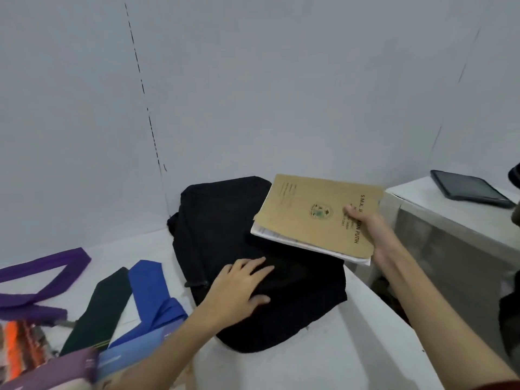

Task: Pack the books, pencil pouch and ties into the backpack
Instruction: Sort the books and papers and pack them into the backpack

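Note:
A black backpack (225, 220) lies flat on the white table (351, 347). My left hand (242, 288) rests on its near part with fingers spread. My right hand (368, 229) grips a stack of thin books (312, 218), brown cover on top, held above the backpack's right side. Left of the bag lie a purple tie (42, 280), a black tie (104, 302) and a blue tie (152, 291). A striped orange pouch (19, 344) shows at the bottom left edge. More books (84, 364), purple and blue, sit under my left forearm.
A white wall rises right behind the table. To the right stands a lower white cabinet (450, 220) with a dark tablet (470, 190) on top. A gap separates the table's right edge from the cabinet.

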### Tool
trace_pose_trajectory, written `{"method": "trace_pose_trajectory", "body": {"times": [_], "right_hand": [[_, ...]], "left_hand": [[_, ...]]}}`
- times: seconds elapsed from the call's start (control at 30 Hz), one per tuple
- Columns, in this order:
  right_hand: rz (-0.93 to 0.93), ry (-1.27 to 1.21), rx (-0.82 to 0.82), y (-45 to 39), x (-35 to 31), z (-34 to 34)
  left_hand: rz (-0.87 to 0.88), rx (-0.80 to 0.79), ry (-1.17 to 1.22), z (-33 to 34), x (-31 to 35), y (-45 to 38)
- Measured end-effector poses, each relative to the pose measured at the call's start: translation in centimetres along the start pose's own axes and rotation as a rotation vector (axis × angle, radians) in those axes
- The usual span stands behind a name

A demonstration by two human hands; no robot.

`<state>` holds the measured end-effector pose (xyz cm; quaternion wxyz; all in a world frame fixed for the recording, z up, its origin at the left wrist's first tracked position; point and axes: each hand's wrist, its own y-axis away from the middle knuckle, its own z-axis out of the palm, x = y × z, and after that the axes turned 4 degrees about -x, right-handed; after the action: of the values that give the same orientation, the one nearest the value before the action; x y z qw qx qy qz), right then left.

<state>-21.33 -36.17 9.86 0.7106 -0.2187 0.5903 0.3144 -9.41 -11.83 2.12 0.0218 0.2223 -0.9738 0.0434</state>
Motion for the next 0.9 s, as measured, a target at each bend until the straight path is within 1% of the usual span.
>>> {"method": "trace_pose_trajectory", "body": {"times": [0.07, 0.17, 0.23, 0.3, 0.37, 0.43, 0.47, 0.53, 0.6, 0.67, 0.73, 0.8, 0.83, 0.87, 0.9], "right_hand": [[0.022, -0.024, -0.056, -1.1, 0.2, -0.2], [0.042, -0.059, -0.116, -2.3, -0.1, -0.1], [0.049, -0.056, -0.177, -3.1, -0.4, 0.0], [0.067, -0.08, -0.263, -3.6, -1.0, 0.1], [0.111, -0.08, -0.359, -3.8, -1.8, 0.3], [0.179, -0.039, -0.423, -3.8, -2.6, 0.5], [0.219, -0.011, -0.449, -3.9, -2.8, 0.7], [0.296, 0.038, -0.473, -4.4, -2.8, 1.0], [0.331, 0.059, -0.429, -5.2, -2.0, 1.6], [0.298, 0.054, -0.325, -6.3, -0.7, 2.6], [0.252, -0.051, -0.208, -7.8, 1.0, 4.1], [0.234, -0.248, -0.124, -8.8, 3.0, 5.9], [0.225, -0.331, -0.116, -8.9, 3.8, 7.0], [0.217, -0.399, -0.143, -8.8, 4.4, 8.3], [0.212, -0.46, -0.204, -8.4, 5.0, 9.4]], "left_hand": [[-0.12, 0.149, 0.159, -0.5, -1.2, -0.9], [-0.339, 0.344, 0.561, -2.8, -3.8, -2.2], [-0.529, 0.415, 0.752, -4.5, -6.1, -3.0], [-0.695, 0.497, 1.019, -6.7, -8.4, -3.7], [-0.796, 0.621, 1.229, -9.4, -10.5, -4.0], [-0.82, 0.727, 1.301, -12.3, -11.8, -4.3], [-0.808, 0.765, 1.298, -14.0, -11.9, -4.6], [-0.779, 0.787, 1.21, -16.9, -11.3, -5.7], [-0.722, 0.777, 1.033, -19.1, -9.8, -6.9], [-0.619, 0.765, 0.798, -20.6, -8.0, -8.2], [-0.501, 0.751, 0.562, -21.8, -6.2, -9.2], [-0.422, 0.727, 0.376, -22.5, -4.9, -9.9], [-0.405, 0.718, 0.299, -22.6, -4.4, -10.2], [-0.399, 0.712, 0.224, -22.7, -4.1, -10.4], [-0.397, 0.709, 0.15, -22.7, -3.8, -10.5]]}}
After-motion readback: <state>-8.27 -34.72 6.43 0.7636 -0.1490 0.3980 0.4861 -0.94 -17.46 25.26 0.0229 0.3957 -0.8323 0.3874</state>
